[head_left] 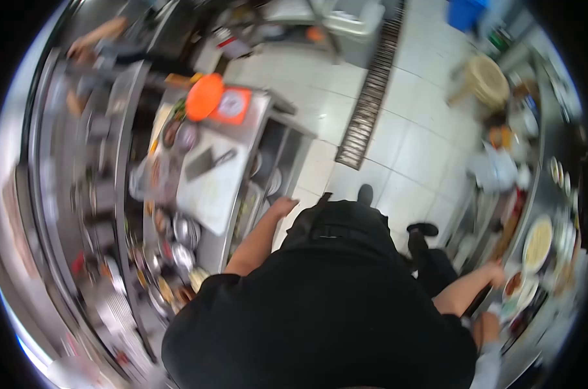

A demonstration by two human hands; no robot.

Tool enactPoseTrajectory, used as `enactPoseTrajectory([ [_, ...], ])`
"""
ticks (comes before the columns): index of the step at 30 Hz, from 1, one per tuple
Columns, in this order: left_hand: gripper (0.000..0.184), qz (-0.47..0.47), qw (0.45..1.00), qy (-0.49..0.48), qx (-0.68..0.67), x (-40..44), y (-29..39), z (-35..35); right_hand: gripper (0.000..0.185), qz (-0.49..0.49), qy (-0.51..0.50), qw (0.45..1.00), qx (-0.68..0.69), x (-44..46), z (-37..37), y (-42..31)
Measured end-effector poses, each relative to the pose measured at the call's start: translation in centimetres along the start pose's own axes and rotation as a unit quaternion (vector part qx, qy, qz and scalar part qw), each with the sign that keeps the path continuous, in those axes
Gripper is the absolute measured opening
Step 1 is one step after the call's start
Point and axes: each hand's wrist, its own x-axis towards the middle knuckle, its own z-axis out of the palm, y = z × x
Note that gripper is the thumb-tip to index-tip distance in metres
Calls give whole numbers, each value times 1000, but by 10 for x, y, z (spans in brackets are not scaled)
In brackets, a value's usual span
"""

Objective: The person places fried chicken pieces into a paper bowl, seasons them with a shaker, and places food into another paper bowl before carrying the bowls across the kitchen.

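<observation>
My left hand (285,207) hangs beside the steel work table, its fingers loosely curled and nothing visible in them. The nearest things to it are the table's lower shelf and a white cutting board (217,188) on top. A wide-bladed cleaver (200,165) with a dark handle lies on that board. My right hand (495,275) reaches to the edge of the right counter, close to a plate with reddish-brown food (515,285). Motion blur hides its fingers, so I cannot tell whether it touches the plate. An oval plate of pale yellow food (537,244) sits just beyond.
An orange scale (231,105) and steel bowls (185,230) occupy the left table. A drain grate (365,104) crosses the tiled floor; a beige stool (485,79) stands at right. Another person's arm (485,329) is close by my right arm. Someone else's arm (99,35) shows upper left.
</observation>
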Motion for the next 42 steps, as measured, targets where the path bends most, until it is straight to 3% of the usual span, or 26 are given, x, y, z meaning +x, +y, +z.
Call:
enactPoseTrajectory([
  [2,57,32,989,112,-92,-14,17,2,49,35,16,974,223,-38,-1,-48],
  [3,58,30,984,113,-136,-19,24,2,43,19,-27,930,367,-65,5,-78],
  [4,62,33,977,112,-178,-30,32,2,38,12,-96,833,544,-99,11,-117],
  [5,67,37,969,115,-216,-41,34,2,35,15,-200,652,731,-137,12,-162],
  [7,65,32,960,145,-236,-66,20,18,38,-1,-498,319,807,-198,30,-246],
  [8,64,26,955,161,-248,-74,13,31,47,-189,-280,556,760,-314,-60,-264],
  [9,64,8,956,157,-248,-84,2,43,43,-352,-295,611,645,-375,-104,-276],
  [10,63,-12,956,156,-248,-98,-14,54,59,-571,-245,665,415,-416,-141,-295],
  [12,64,-37,962,169,-212,-118,-65,96,71,-840,-123,417,325,-516,-200,-298],
  [13,66,-45,965,190,-174,-114,-103,130,72,-854,-243,384,254,-564,-242,-286],
  [14,73,-67,970,171,-156,-123,-131,158,68,-908,-186,288,241,-607,-255,-291],
  [15,78,-79,970,167,-158,-104,-182,217,63,-908,-251,263,210,-653,-289,-273],
  [16,81,-189,944,83,-256,-141,-182,215,56,-907,-255,285,174,-699,-332,-237],
  [18,86,-264,886,79,-372,-181,-204,261,44,-937,-259,150,181,-781,-381,-185],
  [19,80,-270,869,136,-392,-176,-227,309,40,-947,-240,103,187,-818,-407,-148],
  [20,74,-325,791,100,-509,-188,-229,326,39,-954,-228,76,180,-849,-437,-99],
  [21,72,-353,733,78,-576,-189,-234,353,37,-958,-210,5,195,-881,-460,-54],
  [22,71,-273,793,79,-539,-196,-243,377,35,-961,-190,-30,199,-911,-476,-14],
  [24,68,-199,839,104,-496,-207,-252,400,34,-961,-114,-109,226,-969,-500,55],
  [26,64,-175,826,122,-522,-217,-265,423,31,-943,-125,-189,243,-1038,-510,116],
  [28,62,-147,814,123,-549,-223,-284,442,27,-926,-68,-232,289,-1118,-512,158],
  [30,60,-291,685,28,-668,-238,-304,409,26,-932,-17,-194,307,-1199,-515,186],
  [34,58,-281,487,164,-811,-259,-342,404,35,-932,94,-122,328,-1323,-507,194],
  [38,55,-280,452,213,-820,-277,-369,402,34,-953,131,-61,267,-1350,-510,199],
  [41,56,-285,449,204,-822,-278,-379,421,31,-949,93,-43,298,-1355,-498,195],
  [42,55,-226,549,209,-777,-276,-384,447,28,-939,90,-51,327,-1354,-494,193],
])
